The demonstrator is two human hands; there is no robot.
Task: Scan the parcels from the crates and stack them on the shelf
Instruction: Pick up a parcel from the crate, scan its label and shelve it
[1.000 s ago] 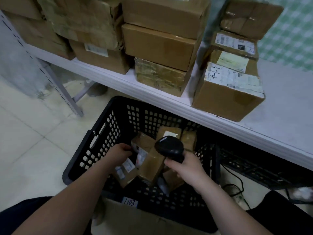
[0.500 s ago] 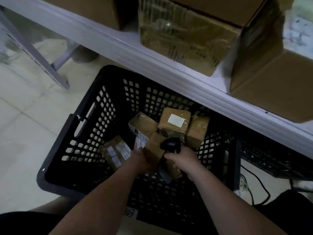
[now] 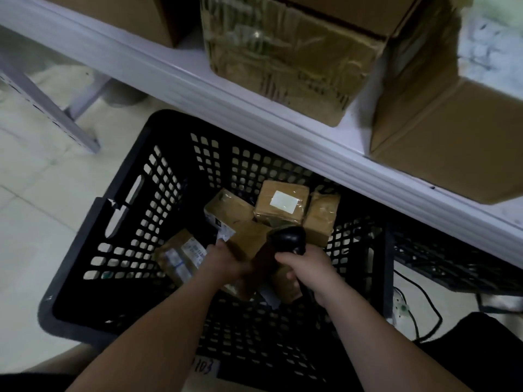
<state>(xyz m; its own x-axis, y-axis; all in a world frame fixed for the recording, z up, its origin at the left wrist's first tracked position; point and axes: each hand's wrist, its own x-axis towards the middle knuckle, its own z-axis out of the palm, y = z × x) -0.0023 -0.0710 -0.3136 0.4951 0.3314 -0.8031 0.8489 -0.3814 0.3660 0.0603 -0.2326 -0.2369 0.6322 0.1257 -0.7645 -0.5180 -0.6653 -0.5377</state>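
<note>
Looking down from the head camera into a black perforated plastic crate point(image 3: 135, 222) standing on pale floor tiles, pushed partly under a white shelf point(image 3: 215, 89).

Reaching into the crate with both bare forearms. Left hand point(image 3: 226, 263) closing its fingers around the near end of a small brown cardboard parcel point(image 3: 247, 240), tilting it up off the pile; thumb hidden under the box, so the exact grip is hard to tell. Right hand point(image 3: 307, 271) wrapping tight around the handle of a black barcode scanner point(image 3: 287, 239), scanner head hovering just beside the gripped parcel and above the others.

Lying in the crate bottom: a parcel with several white labels point(image 3: 181, 257) just left of the left hand, a taped parcel with a blank white sticker point(image 3: 281, 203) toward the far wall, a plain taped parcel point(image 3: 321, 219) touching its right side, and another labelled parcel point(image 3: 226, 209) to its left.

Sitting on the shelf above: a tape-wrapped carton point(image 3: 283, 52) and a plain brown carton point(image 3: 441, 137) to its right, well apart from the crate's parcels. Trailing across the floor at right, black cables point(image 3: 421, 304).
</note>
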